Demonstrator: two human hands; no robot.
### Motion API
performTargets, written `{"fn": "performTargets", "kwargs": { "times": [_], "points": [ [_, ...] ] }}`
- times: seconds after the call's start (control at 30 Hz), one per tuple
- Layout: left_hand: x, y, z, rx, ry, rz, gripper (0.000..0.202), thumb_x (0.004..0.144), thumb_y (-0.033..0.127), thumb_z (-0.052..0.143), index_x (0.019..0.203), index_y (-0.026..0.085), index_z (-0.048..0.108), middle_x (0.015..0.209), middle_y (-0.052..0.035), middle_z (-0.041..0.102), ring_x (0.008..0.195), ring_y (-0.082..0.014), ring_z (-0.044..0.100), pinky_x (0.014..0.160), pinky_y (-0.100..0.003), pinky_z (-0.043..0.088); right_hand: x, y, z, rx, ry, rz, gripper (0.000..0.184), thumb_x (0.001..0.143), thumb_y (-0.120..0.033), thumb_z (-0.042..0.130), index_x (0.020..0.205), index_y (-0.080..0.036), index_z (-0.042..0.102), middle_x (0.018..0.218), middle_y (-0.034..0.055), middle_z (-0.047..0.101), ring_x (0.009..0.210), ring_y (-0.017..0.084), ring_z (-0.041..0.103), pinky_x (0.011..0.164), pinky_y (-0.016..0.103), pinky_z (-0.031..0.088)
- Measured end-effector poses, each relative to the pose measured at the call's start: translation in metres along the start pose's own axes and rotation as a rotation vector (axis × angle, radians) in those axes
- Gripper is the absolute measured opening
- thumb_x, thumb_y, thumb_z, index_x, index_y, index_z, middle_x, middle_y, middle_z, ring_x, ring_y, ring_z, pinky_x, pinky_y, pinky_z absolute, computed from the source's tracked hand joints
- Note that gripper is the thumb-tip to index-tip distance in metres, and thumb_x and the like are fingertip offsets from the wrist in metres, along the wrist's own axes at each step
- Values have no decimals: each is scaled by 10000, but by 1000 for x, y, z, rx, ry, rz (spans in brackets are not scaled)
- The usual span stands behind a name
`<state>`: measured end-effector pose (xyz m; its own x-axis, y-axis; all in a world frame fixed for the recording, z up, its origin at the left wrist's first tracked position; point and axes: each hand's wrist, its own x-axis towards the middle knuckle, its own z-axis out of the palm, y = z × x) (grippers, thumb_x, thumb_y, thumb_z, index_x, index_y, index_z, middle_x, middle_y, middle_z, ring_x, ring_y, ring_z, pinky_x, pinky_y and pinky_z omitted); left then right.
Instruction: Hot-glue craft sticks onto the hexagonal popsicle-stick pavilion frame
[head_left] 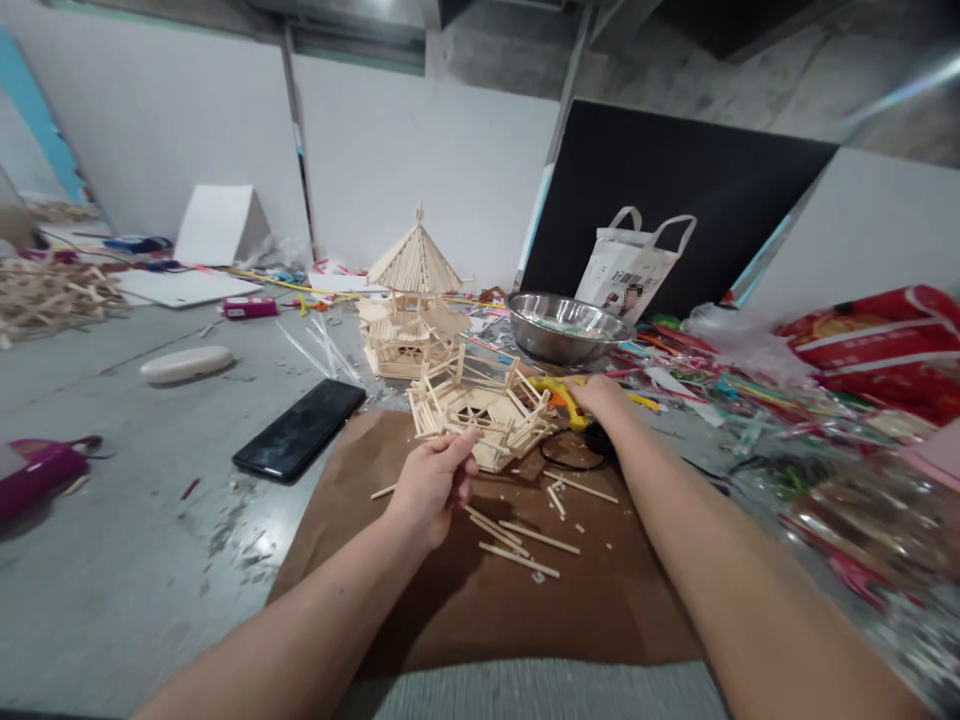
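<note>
Clock set on the frame [512,412], 12 pointing away from you. The frame, an open-topped ring of wooden posts and rails, sits at the far edge of the brown sheet [585,625].

Your left hand [439,478] is at 7 o'clock, overlapping the near side of the frame in view. Thumb and forefinger pinch a thin stick [493,447] close to the near rail; whether it touches the rail is too fine to tell.

Your right hand [598,398] is at 3 o'clock, against the yellow glue gun [576,412], which lies just beside the frame. Cannot tell whether your fingers are wrapped around it or only resting on it.

Loose sticks [540,537] lie on the sheet from 4 to 6 o'clock, several side by side, with small offcuts among them.

The pavilion [416,262] stands upright at 11, just behind the frame, its pointed roof complete with a finial. The phone [300,430] lies flat at 9, screen up, partly alongside the sheet; the white case [187,365] is beyond it, towards 10. The metal bowl [562,347] is at 1, the tote bag [626,262] upright behind it.
</note>
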<state>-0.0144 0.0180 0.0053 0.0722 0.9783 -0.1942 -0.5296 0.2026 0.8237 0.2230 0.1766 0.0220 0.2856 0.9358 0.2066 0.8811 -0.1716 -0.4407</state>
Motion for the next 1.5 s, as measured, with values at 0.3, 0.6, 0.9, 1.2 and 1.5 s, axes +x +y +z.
{"fn": "performTargets", "kwargs": {
  "times": [0.3,0.6,0.9,1.2,1.5],
  "points": [
    [2,-4,5,23,39,7,289,605,389,632,711,143,524,432,74,443,272,-18,326,293,-154,199,-78,-34,-29,290,11,-418,237,725,-347,470,841,-182,595,804,36,633,728,155,567,691,263,421],
    [5,-4,9,68,81,41,307,582,410,644,636,139,508,431,70,432,289,-17,324,309,-157,196,-136,-69,-22,290,-32,-1019,156,643,-242,573,787,-188,547,1019,70,547,1019,208,443,898,373,305],
    [-4,4,7,224,68,22,305,594,422,618,580,145,493,426,59,428,267,-23,297,293,-168,153,-138,-73,-13,209,126,-1017,85,734,-241,497,693,-196,556,942,52,587,1010,198,438,908,371,285],
    [3,60,-29,733,179,454,280,572,129,585,849,168,569,543,51,517,405,-40,387,390,-133,279,-122,-75,-13,168,77,-1036,79,717,-241,516,670,-188,552,937,60,588,974,197,461,876,371,288],
    [36,89,-25,721,-339,91,458,458,-3,608,877,180,622,746,-32,628,344,-54,449,291,-151,263,-118,-81,-22,170,-63,-1013,68,702,-221,529,644,-185,527,891,32,614,885,182,527,898,422,184]
  ]
}}
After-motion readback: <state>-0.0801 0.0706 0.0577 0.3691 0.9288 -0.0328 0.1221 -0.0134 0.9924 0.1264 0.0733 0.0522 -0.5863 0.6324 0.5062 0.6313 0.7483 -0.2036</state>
